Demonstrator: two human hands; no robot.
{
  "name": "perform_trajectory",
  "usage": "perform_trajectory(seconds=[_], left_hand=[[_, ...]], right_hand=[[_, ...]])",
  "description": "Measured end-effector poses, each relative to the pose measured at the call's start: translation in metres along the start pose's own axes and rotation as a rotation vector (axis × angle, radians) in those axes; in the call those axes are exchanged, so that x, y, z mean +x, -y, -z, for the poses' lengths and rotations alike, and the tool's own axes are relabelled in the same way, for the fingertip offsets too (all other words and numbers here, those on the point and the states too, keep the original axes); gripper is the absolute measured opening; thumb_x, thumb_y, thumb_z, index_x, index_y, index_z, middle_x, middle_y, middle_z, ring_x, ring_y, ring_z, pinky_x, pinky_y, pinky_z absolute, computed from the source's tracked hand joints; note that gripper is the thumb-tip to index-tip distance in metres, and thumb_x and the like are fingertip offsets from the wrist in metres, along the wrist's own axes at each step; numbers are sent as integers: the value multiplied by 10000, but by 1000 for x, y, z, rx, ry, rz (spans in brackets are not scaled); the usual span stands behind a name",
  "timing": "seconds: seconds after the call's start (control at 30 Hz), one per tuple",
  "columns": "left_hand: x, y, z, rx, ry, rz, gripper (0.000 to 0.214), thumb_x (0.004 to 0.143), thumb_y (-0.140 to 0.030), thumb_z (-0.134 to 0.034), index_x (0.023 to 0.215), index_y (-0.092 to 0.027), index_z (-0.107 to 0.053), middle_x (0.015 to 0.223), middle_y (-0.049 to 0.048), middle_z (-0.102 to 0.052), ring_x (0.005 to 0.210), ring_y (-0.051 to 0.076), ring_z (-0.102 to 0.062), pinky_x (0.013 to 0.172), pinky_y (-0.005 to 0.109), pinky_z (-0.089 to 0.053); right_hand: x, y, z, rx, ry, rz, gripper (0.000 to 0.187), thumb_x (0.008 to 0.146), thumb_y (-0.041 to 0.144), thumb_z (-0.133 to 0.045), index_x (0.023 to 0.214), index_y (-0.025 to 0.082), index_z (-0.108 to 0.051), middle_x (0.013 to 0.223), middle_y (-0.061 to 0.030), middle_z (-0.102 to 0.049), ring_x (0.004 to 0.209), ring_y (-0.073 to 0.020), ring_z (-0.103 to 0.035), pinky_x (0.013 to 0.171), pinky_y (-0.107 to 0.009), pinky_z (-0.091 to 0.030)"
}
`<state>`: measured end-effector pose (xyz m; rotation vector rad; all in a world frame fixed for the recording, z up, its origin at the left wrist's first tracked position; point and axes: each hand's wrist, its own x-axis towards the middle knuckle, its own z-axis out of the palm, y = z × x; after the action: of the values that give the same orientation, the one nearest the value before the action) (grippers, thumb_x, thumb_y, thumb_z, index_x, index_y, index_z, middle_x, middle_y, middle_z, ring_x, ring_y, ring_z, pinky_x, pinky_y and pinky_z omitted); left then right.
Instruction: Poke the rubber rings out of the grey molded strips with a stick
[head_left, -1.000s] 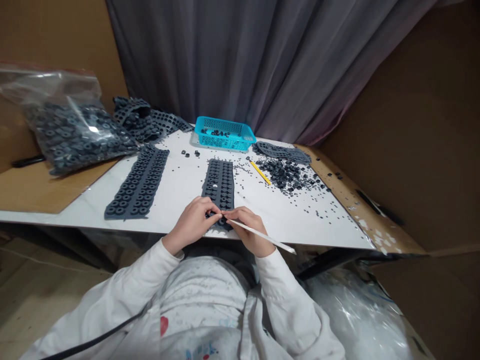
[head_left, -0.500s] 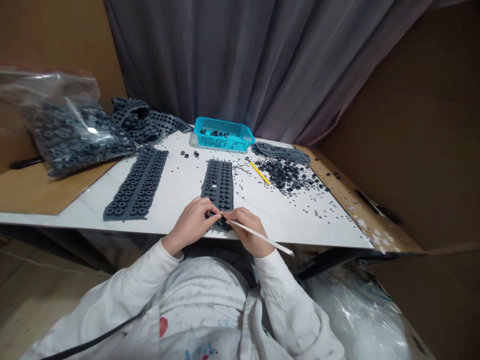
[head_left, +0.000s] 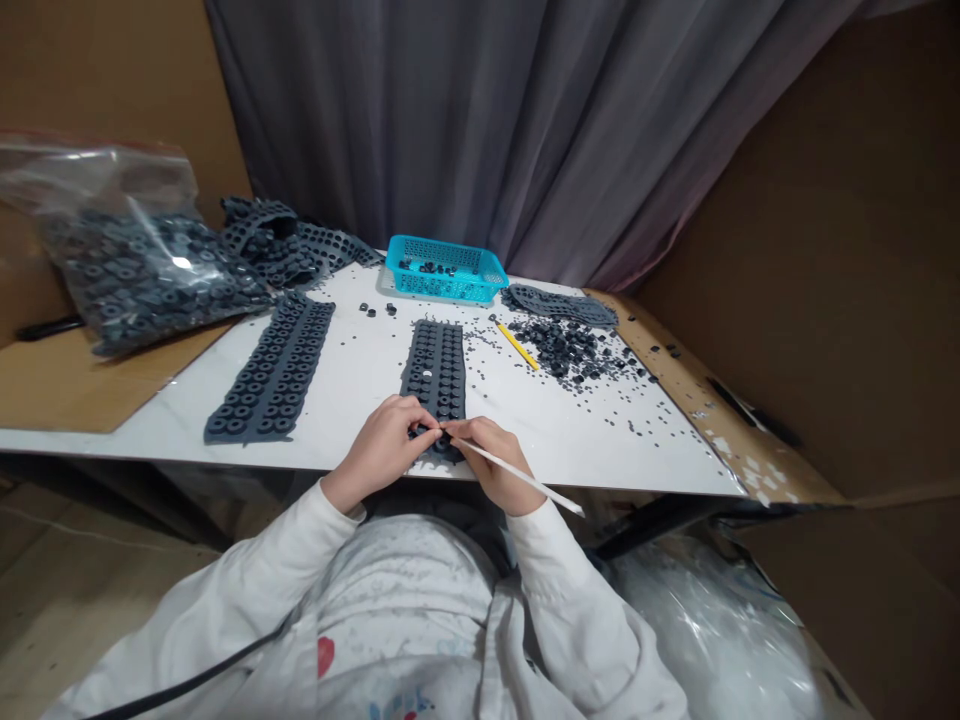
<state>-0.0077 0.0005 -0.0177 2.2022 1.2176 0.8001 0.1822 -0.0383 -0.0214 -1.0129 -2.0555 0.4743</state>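
Observation:
A dark grey rubber sheet (head_left: 437, 362) with rows of small round parts lies before me on the white table. Over its near end, my left hand (head_left: 388, 440) is closed in a pinch; whatever sits between thumb and forefinger is too small to make out. Close against those fingertips, my right hand (head_left: 496, 462) is closed around a thin white stick (head_left: 536, 486). The stick slants back under the palm toward the right wrist, and its tip is hidden by the fingers.
Another grey rubber sheet (head_left: 271, 372) lies left, near a clear bag (head_left: 150, 270) of small rubber rings. A blue basket (head_left: 448, 284) stands at the back. To the right are a yellow-handled tool (head_left: 517, 346), a heap of black pieces (head_left: 562, 348) and a folded sheet (head_left: 562, 304).
Both hands stay nearly where they were, fingertips together over the near end of the sheet. The whole view has shifted very slightly.

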Motion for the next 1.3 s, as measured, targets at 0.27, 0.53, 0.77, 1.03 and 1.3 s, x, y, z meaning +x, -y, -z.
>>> perform_trajectory(seconds=[0.27,0.53,0.77,1.03,1.3], left_hand=[[-1,-1,1,-17,1,-11,90,811,-249,-623,789,-215,-704,773,14,-612,827,202,-548,735,310,-404],[-1,-2,3,-31,-20,-32,99,764,-236,-661,847,-214,-709,788,10,-601,812,196,-550,733,307,-420],[-1,0,2,-30,-17,-51,108,756,-209,-658,841,-224,-723,768,6,-596,790,188,-547,726,304,-412],[-1,-2,3,-41,-16,-42,105,742,-191,-670,830,-216,-721,768,8,-599,802,192,-544,730,302,-409],[-2,0,2,-42,-15,-35,64,790,-224,-655,792,-209,-717,760,10,-600,807,190,-543,722,299,-403]], right_hand=[[0,0,-1,73,-86,-99,125,938,241,-484,963,213,-604,1043,-85,-707,985,-205,-671,847,-329,-534],[0,-2,3,293,-260,-350,163,882,333,-585,944,201,-658,1000,-70,-725,943,-215,-679,828,-330,-533],[1,0,5,383,-188,-330,102,819,289,-654,826,188,-669,998,-82,-729,964,-217,-684,852,-351,-534],[0,0,5,363,-205,-356,77,830,264,-639,819,189,-652,997,-82,-728,955,-211,-684,839,-343,-527],[0,3,6,369,-64,-252,72,845,269,-640,854,198,-649,1046,-97,-711,971,-215,-674,860,-369,-530]])
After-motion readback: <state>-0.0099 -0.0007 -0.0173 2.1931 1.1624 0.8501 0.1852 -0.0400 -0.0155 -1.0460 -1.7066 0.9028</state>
